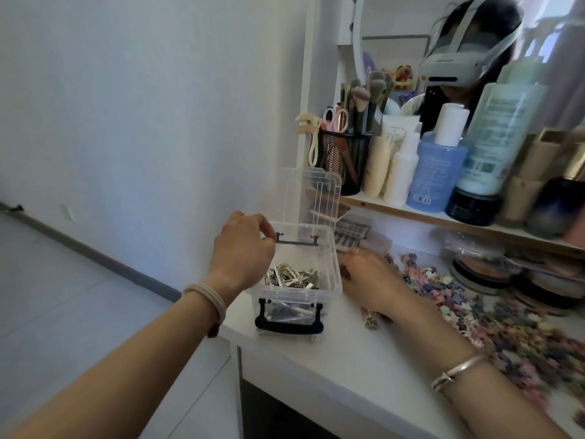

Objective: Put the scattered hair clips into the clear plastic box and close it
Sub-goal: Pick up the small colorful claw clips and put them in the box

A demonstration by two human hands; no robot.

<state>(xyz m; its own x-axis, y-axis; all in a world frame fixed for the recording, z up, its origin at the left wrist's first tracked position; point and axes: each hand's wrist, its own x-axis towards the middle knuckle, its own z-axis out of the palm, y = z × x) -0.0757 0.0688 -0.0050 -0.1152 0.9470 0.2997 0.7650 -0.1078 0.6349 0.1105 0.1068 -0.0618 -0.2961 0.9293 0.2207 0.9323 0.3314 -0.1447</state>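
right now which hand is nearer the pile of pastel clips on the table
Right. The right hand lies at the left edge of the clip pile; the left hand is beyond the clear box, at its rear left rim.

A white tabletop [332, 369] carries everything. The clear box [297, 289] stands near its front left corner, lid raised. Just right of the box's front lies one small clip [370, 319]. Farther right of the box, a wide scatter of pastel hair clips [493, 324] covers the top. Flat packets [351, 231] lie behind the box to its right, and stacked round tins [484, 274] sit beyond the scatter. A shelf [411, 214] behind and right of the box holds a mesh cup [345, 160] and bottles [437, 172].
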